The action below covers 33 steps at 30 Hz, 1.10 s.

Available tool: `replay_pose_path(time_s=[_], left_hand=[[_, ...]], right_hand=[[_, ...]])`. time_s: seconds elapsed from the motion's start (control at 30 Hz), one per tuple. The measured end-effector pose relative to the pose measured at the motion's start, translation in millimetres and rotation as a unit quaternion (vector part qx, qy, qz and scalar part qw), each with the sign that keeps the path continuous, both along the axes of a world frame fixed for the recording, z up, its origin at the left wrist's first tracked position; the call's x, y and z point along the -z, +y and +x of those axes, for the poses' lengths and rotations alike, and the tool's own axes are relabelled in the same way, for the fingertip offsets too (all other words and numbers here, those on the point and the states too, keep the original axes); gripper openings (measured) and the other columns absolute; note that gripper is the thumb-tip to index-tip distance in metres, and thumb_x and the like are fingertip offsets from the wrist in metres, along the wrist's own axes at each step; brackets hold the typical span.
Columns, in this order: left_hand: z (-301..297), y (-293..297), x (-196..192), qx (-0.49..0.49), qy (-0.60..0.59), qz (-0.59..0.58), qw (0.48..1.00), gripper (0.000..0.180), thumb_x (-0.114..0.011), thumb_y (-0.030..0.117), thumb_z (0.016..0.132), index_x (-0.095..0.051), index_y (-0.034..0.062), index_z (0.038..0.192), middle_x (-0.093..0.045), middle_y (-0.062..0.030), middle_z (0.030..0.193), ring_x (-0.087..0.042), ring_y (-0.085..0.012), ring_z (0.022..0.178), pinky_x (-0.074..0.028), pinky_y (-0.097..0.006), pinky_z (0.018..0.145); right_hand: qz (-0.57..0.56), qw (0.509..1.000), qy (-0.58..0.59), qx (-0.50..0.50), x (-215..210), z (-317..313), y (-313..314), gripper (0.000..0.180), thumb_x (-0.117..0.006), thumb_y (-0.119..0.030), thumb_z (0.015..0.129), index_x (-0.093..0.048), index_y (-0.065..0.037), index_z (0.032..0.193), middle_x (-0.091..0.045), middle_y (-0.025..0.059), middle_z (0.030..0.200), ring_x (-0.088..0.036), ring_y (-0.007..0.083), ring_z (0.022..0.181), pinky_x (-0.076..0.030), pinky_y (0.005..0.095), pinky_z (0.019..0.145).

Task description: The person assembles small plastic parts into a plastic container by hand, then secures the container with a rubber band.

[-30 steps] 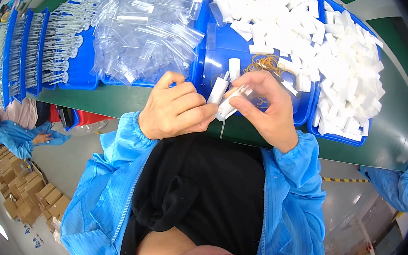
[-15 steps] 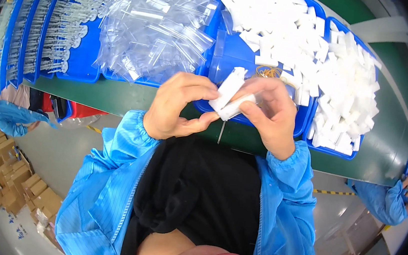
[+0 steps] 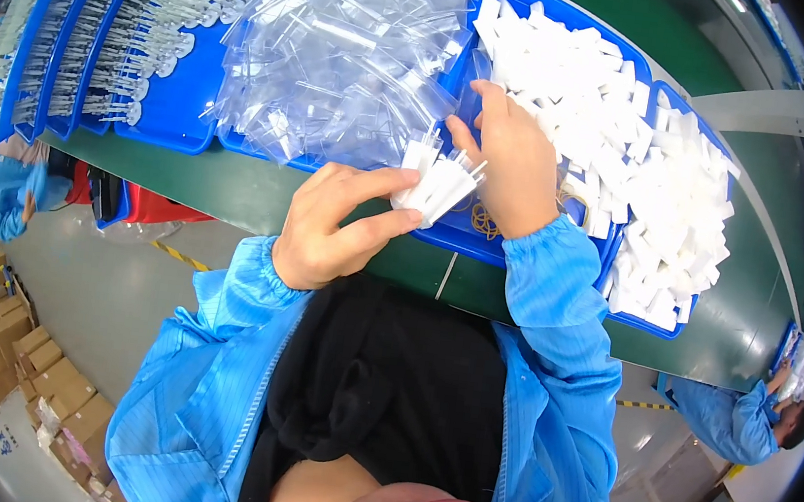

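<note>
Green table [image 3: 220,191] spans the view, under and beyond the fingers. On it, blue trays [image 3: 194,79] from far left of the left fingers to right of the right ones.

Heap of clear plastic sleeves [image 3: 335,55]: just beyond the left fingers, piled high. White blocks [image 3: 566,76]: beyond and right of the right fingers. Second lot of white blocks [image 3: 674,218]: farther right, own tray, well filled. Syringe-like pieces [image 3: 136,57]: well left of the left fingers, rows in several trays.

Left hand [image 3: 320,227]: thumb and index clamped on a small white bundle [image 3: 439,188], lifted over the near edge of the trays. Right hand [image 3: 518,170]: thumb and index apart, nothing seen between them, just right of and beyond the bundle; its other fingers partly hidden.

Thin clear tips stick out of the bundle's far end; exact piece count unclear. Rubber bands [image 3: 484,223]: just below the right hand, lying loose; none made out around the bundle. Judgement: bundle gathered, unbanded so far; heaps on both sides suggest much stock left.
</note>
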<state>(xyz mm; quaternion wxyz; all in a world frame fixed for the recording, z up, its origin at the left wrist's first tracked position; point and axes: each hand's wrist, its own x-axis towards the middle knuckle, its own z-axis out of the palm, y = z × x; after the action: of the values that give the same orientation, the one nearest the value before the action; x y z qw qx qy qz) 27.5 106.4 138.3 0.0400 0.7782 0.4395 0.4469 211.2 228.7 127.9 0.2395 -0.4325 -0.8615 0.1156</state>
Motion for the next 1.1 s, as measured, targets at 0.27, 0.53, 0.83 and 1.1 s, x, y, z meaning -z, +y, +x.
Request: replay_pose_path(time_s=[0.27, 0.53, 0.83, 1.1], left_hand=[[-1.3, 0.5, -4.2, -0.009, 0.009, -0.027, 1.000, 0.035, -0.076, -0.003, 0.065, -0.066, 0.0068, 0.096, -0.067, -0.0141, 0.123, -0.062, -0.0208, 0.074, -0.041, -0.032, 0.060], [-0.8, -1.0, -8.4, 0.009, 0.008, -0.037, 0.999, 0.036, -0.077, -0.004, 0.064, -0.066, 0.0058, 0.097, -0.067, -0.0139, 0.124, -0.061, -0.0218, 0.072, -0.042, -0.032, 0.060], [18.9, 9.6, -15.3, 0.075, -0.040, -0.070, 0.994, 0.032, -0.076, -0.004, 0.069, -0.067, 0.0077, 0.097, -0.070, -0.0127, 0.121, -0.062, -0.0216, 0.072, -0.042, -0.032, 0.060], [26.1, 12.4, -15.5, 0.098, -0.043, -0.078, 0.991, 0.029, -0.075, -0.005, 0.072, -0.066, 0.0081, 0.097, -0.070, -0.0131, 0.120, -0.064, -0.0223, 0.075, -0.042, -0.032, 0.062]], right_hand=[[0.080, 0.980, -0.177, -0.045, -6.3, 3.0, -15.7, 0.025, -0.067, -0.006, 0.076, -0.061, -0.003, 0.100, -0.064, 0.0093, 0.079, -0.067, 0.0273, 0.081, -0.054, 0.0375, 0.073], [0.000, 0.997, -0.058, -0.042, -28.3, 25.9, -0.2, 0.037, -0.062, -0.002, 0.077, -0.060, 0.000, 0.115, -0.067, 0.0107, 0.089, -0.068, 0.0230, 0.084, -0.052, 0.0330, 0.074], [-0.457, 0.731, 0.504, 0.050, -56.7, 49.2, -29.8, 0.044, -0.054, -0.013, 0.095, -0.045, -0.002, 0.136, -0.068, 0.0131, 0.098, -0.068, 0.0216, 0.090, -0.052, 0.0345, 0.088], [-0.377, 0.748, 0.543, 0.059, -46.6, 50.7, -49.9, 0.040, -0.063, -0.018, 0.100, -0.044, -0.002, 0.131, -0.070, 0.0136, 0.097, -0.067, 0.0171, 0.094, -0.051, 0.0304, 0.088]])
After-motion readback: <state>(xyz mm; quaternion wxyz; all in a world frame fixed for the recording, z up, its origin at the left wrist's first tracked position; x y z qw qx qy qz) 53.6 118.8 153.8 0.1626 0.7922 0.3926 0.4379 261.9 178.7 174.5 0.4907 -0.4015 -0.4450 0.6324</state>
